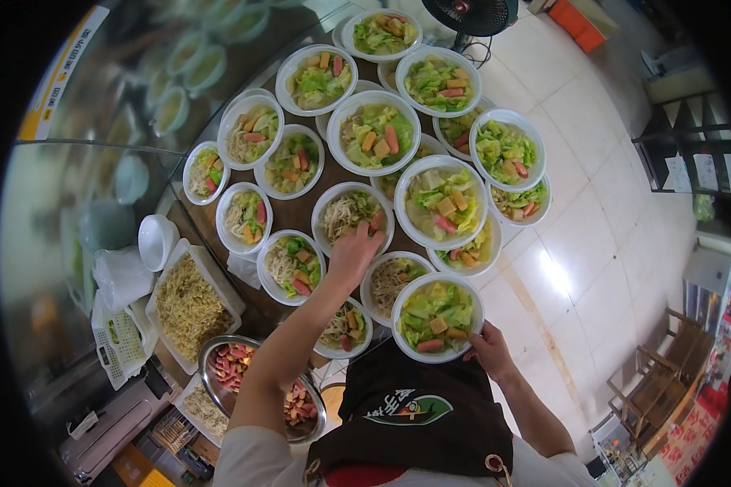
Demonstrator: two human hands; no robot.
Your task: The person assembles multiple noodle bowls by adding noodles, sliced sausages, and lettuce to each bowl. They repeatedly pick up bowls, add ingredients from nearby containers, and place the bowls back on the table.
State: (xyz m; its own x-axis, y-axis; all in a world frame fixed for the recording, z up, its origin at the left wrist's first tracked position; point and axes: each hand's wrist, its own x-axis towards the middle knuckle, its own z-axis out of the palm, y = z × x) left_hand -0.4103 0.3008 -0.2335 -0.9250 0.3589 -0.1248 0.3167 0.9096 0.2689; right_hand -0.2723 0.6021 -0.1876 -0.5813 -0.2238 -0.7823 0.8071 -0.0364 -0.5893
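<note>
My left hand [356,253] reaches into a round white bowl [317,219] of bean sprouts and lettuce, its fingers closed at a pink sausage piece [377,219]. Nearer to me, my right hand [489,349] grips the right rim of another white bowl [397,318]. That one holds lettuce, tan cubes and a sausage piece, and sits partly over a bowl of bean sprouts [391,282]. By my left forearm stands a steel bowl [209,375] of cut sausage and tan pieces, partly hidden by the arm.
Several more filled white bowls [376,134] crowd the table, some stacked on others. At the left are a white tub of noodle-like food [191,304], empty white bowls [157,242] and a perforated basket [120,345]. A black fan [471,16] stands beyond; wooden chairs [658,381] are at right.
</note>
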